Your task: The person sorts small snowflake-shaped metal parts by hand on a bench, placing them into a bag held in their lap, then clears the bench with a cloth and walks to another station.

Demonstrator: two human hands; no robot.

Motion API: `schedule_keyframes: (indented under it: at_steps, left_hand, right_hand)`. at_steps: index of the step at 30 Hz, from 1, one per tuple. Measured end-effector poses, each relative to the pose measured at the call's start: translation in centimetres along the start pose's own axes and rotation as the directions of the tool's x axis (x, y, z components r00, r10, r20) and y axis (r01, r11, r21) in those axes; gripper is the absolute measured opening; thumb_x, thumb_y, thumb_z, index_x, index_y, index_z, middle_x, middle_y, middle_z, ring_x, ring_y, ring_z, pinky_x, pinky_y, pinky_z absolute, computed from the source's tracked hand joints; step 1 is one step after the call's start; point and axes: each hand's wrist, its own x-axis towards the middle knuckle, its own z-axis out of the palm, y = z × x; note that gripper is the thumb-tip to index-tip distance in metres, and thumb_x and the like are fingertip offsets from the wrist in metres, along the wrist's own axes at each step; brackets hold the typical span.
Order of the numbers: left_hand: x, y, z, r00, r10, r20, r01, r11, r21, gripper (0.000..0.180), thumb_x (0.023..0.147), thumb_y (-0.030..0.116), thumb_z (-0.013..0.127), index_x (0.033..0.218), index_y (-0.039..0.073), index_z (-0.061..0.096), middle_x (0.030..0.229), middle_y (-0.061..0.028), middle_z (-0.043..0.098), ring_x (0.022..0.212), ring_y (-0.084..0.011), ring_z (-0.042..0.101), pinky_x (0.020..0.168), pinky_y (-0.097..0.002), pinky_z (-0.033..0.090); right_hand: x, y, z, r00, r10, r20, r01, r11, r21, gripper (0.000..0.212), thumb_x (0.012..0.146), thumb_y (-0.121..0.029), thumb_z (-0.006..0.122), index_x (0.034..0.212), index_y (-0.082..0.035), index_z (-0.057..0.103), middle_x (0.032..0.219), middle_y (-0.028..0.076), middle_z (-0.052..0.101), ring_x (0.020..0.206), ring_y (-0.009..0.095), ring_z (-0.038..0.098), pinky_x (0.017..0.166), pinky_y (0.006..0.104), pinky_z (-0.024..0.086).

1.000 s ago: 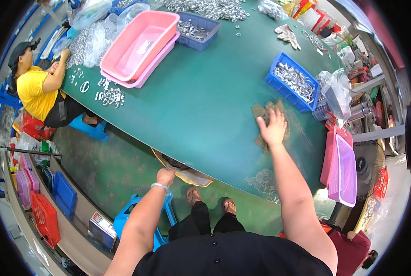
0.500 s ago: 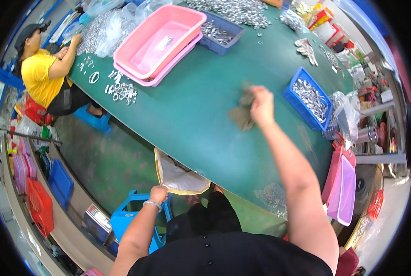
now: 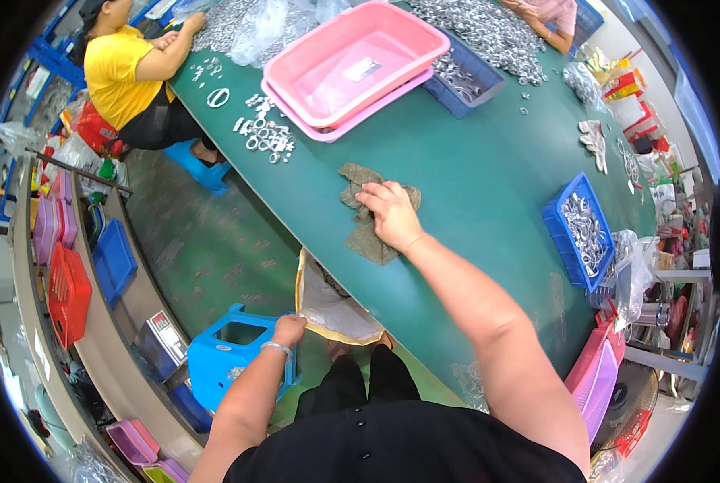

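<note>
On the green tabletop [image 3: 473, 185] lies a crumpled olive-brown cloth [image 3: 370, 241]. My right hand [image 3: 392, 213] presses down on it, fingers bent over the fabric. Below the table's near edge, my left hand [image 3: 289, 330] is closed on the rim of a sack [image 3: 336, 314], white inside with a yellowish edge. The sack's mouth gapes under the tabletop, and its lower part is hidden. A blue plastic stool [image 3: 223, 354] stands just left of my left hand.
Stacked pink tubs [image 3: 336, 72], a dark blue bin [image 3: 465, 88] and a blue basket [image 3: 581, 233] of metal rings stand on the table. Small metal parts [image 3: 263, 137] lie near its left edge. A person in yellow [image 3: 118, 72] sits at the left; another person's arm [image 3: 549, 32] is at the far side.
My right hand has moved left with the cloth across the tabletop, and the cloth is more spread out. The left hand still holds the sack's rim. The view has shifted.
</note>
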Motion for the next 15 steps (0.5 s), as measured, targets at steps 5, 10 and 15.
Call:
schedule_keyframes:
  at_steps: [5,10,15]
  left_hand:
    - [0.0,-0.8,0.8,1.000,-0.017,0.008,0.017,1.000,-0.004,0.037,0.082,0.035,0.057,0.087,0.000,0.070,0.084,-0.0188,0.069,0.082,-0.0324,0.066,0.076,-0.0395,0.049]
    - [1.2,-1.8,1.6,0.997,0.054,0.056,-0.057,0.997,0.046,0.053,0.085,0.047,0.054,0.090,-0.004,0.069,0.090,-0.0233,0.068,0.090,-0.0365,0.064,0.082,-0.0412,0.048]
    - [-0.4,0.4,1.1,0.996,0.062,0.062,-0.069,0.990,0.119,0.061,0.086,0.052,0.052,0.090,-0.007,0.068,0.093,-0.0270,0.066,0.095,-0.0393,0.062,0.086,-0.0426,0.046]
  right_hand:
    - [4.3,8.9,-4.4,0.971,0.131,-0.198,-0.174,0.960,-0.219,0.034,0.074,-0.001,0.051,0.105,-0.007,0.064,0.112,0.016,0.062,0.103,0.036,0.056,0.091,0.0433,0.043]
    - [5.3,5.6,0.2,0.995,0.054,-0.081,-0.069,0.979,-0.191,0.027,0.077,-0.013,0.050,0.100,-0.011,0.066,0.103,0.011,0.066,0.100,0.030,0.059,0.091,0.0430,0.046]
    - [-1.0,-4.6,3.4,0.977,-0.179,0.117,0.161,0.976,0.149,0.037,0.070,-0.003,0.055,0.104,-0.014,0.065,0.121,0.006,0.059,0.117,0.032,0.050,0.101,0.0428,0.040]
